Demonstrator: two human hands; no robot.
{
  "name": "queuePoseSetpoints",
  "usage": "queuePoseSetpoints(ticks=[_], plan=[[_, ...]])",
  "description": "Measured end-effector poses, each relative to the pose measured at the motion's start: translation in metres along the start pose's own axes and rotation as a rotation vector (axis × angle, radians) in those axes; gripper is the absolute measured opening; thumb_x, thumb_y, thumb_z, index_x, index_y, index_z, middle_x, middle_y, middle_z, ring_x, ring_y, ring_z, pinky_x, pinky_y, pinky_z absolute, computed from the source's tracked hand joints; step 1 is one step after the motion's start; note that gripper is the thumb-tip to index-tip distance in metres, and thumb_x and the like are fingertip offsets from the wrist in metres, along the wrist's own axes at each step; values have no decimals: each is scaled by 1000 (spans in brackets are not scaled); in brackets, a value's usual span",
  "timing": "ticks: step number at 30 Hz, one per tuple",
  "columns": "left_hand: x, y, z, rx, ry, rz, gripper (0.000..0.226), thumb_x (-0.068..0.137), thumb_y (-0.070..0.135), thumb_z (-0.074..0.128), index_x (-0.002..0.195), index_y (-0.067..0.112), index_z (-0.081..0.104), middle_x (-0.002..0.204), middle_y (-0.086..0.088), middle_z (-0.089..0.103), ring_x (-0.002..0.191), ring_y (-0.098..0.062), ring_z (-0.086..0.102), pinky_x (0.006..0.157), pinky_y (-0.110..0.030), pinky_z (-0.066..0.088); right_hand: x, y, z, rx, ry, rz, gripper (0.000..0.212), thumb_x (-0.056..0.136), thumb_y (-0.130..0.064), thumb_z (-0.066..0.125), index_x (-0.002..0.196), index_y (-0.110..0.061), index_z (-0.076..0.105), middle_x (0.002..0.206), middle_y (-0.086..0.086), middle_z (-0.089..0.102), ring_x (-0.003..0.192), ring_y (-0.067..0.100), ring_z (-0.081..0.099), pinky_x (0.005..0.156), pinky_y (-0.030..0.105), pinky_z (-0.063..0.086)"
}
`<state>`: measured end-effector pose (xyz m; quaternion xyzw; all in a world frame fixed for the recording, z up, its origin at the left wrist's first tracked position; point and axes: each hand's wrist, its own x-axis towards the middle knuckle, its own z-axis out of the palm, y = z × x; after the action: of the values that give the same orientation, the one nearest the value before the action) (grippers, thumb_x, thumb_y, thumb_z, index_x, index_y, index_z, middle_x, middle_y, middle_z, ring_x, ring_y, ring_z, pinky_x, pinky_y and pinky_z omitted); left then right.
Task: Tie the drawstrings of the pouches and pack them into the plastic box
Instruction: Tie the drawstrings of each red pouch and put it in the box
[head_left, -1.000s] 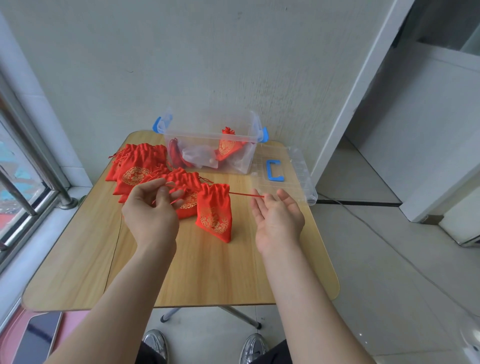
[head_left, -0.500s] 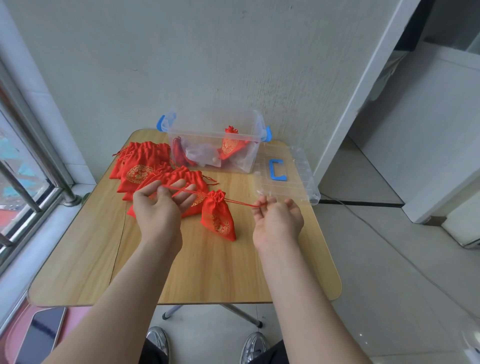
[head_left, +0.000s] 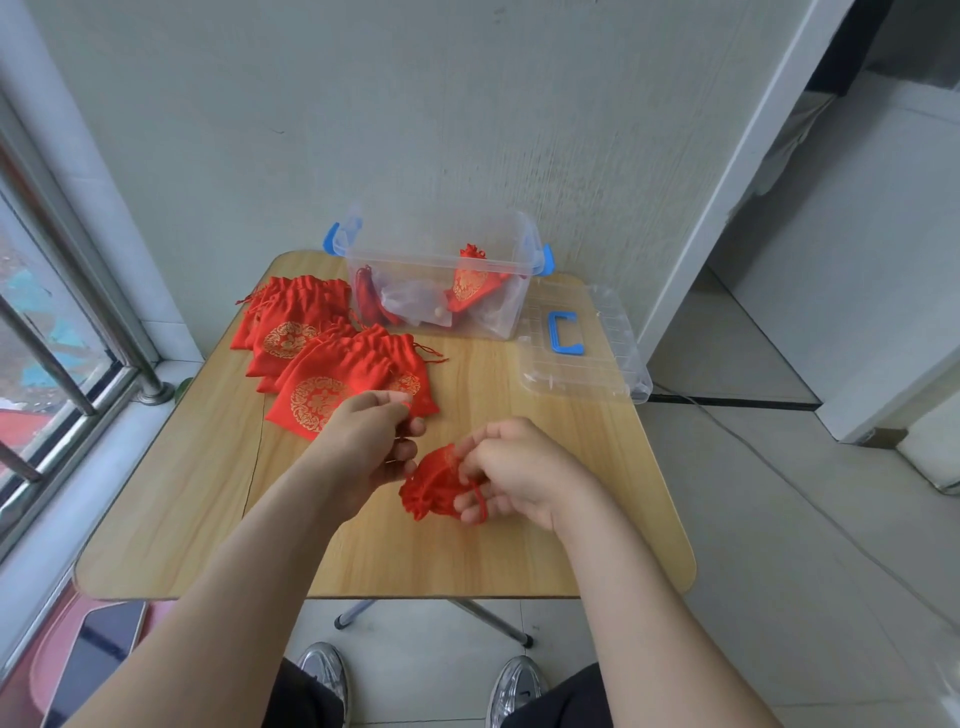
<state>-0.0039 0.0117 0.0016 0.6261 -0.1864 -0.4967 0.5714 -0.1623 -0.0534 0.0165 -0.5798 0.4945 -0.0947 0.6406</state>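
A small red pouch (head_left: 434, 483) with gold print hangs bunched between my two hands above the wooden table (head_left: 467, 551). My right hand (head_left: 511, 470) grips its gathered mouth, with a red drawstring looped around a finger. My left hand (head_left: 371, 447) pinches the other drawstring end just left of the pouch. Several more red pouches (head_left: 332, 358) lie in a pile at the table's back left. The clear plastic box (head_left: 511, 306) with blue latches stands at the back edge and holds two red pouches and a clear bag.
The box's clear lid (head_left: 597, 374) with a blue handle lies at the table's right edge. A window with metal bars (head_left: 57, 364) is to the left. A phone (head_left: 98, 654) rests on something pink at the lower left. My shoes show below the table.
Both hands have come together and nearer to me, no longer pulling the strings apart. The pouch is now bunched up between them, with string wound on a right finger.
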Motion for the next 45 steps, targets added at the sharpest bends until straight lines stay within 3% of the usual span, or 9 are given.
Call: queuePoseSetpoints(ticks=[4,8,12,18,27,30,36,40,45], plan=[[-1,-3,-3,125,-50,-9,16,107,4,48,114,10,61,78,-6,64,51,-13,44,51,-30,47,12,9,3,-158,70,-47,28,95,7,49,106,-10,67,102,17,74,78,31,80,77,47,67],[-1,-5,-6,210,-85,44,14,107,7,54,116,10,64,81,-7,70,56,-15,45,59,-33,47,25,16,4,-487,210,-273,31,97,-3,54,95,-29,71,94,1,72,89,19,75,76,36,64],[-1,-7,-7,250,-90,133,13,108,11,57,114,12,68,84,-5,71,60,-15,49,61,-32,47,29,12,4,-254,325,-383,22,99,-7,64,97,-27,73,86,1,77,76,11,76,71,31,62],[-1,-9,-2,289,-46,329,15,105,15,63,106,22,76,76,0,63,65,-12,56,62,-33,50,16,5,4,190,2,-241,4,97,-14,77,96,-15,81,81,1,76,71,12,67,73,31,56],[2,-11,1,317,-104,296,21,109,21,57,121,23,74,86,-7,70,69,-16,61,69,-33,55,23,7,2,201,143,-205,10,97,-20,77,101,-13,81,78,-2,74,69,11,63,69,28,52],[1,-12,1,351,-168,232,20,108,19,59,110,11,77,87,-6,75,72,-15,64,72,-29,55,26,8,0,197,244,-201,10,96,-22,78,99,-13,81,77,-2,72,70,11,62,68,26,49],[-2,-12,3,328,-204,165,14,101,11,71,96,0,77,77,-7,75,73,-16,71,75,-30,62,24,8,-3,158,292,-248,6,96,-22,79,92,-17,79,79,-6,76,77,9,69,78,25,55],[-5,-10,5,295,-172,127,11,100,6,69,96,-2,75,77,-9,76,72,-20,72,76,-35,66,21,7,-6,185,345,-349,18,95,-13,78,111,-20,78,84,-6,80,77,-2,72,82,22,56],[-7,-7,4,375,-162,166,10,100,6,70,96,-1,76,77,-13,75,69,-20,72,67,-32,64,16,3,-10,138,286,-490,23,97,-5,72,110,-23,76,90,-5,82,92,9,77,97,31,60]])
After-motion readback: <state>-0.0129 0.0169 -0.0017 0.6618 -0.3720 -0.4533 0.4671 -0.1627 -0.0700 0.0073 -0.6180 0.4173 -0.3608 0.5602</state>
